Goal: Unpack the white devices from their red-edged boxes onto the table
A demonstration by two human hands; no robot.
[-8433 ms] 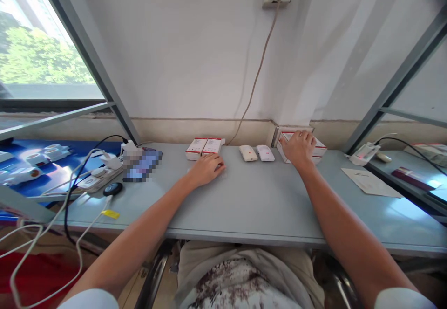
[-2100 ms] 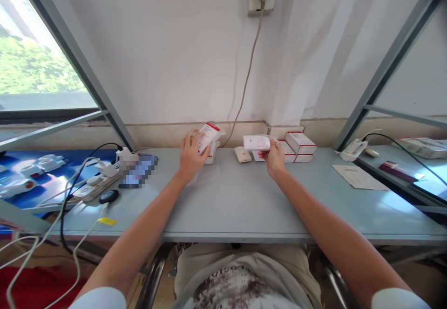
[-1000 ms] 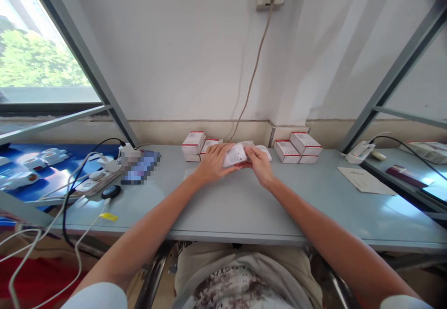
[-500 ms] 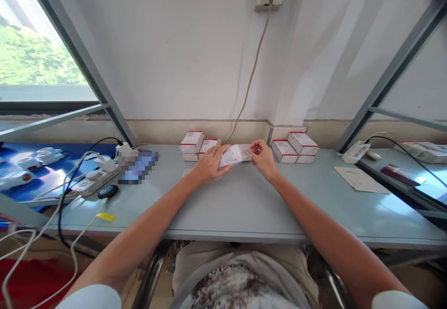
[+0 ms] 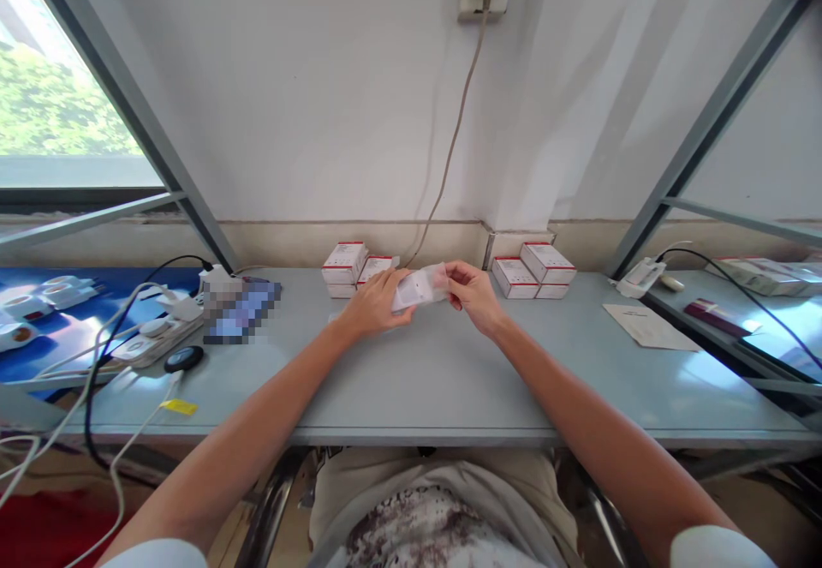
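Note:
Above the desk, my left hand (image 5: 373,302) is closed around a flat white object (image 5: 411,291), whose exact kind I cannot make out. A clear plastic bag (image 5: 437,280) surrounds its right end and reaches past it. My right hand (image 5: 473,290) pinches the free end of this bag between thumb and fingers. Small white boxes with red edges (image 5: 345,265) stand stacked just behind my left hand. Another group of the same boxes (image 5: 545,265) sits to the right of my right hand.
On the left lie a blurred phone (image 5: 242,311), a white power strip (image 5: 154,337), a round black puck (image 5: 184,358) and several loose cables. A sheet of paper (image 5: 648,326) rests on the right side. Metal frame posts (image 5: 199,230) rise at both sides, with the wall behind.
My right hand has moved closer to the white object and now grips the bag's end. The bag shows more plainly around the object. The whole view has shifted slightly.

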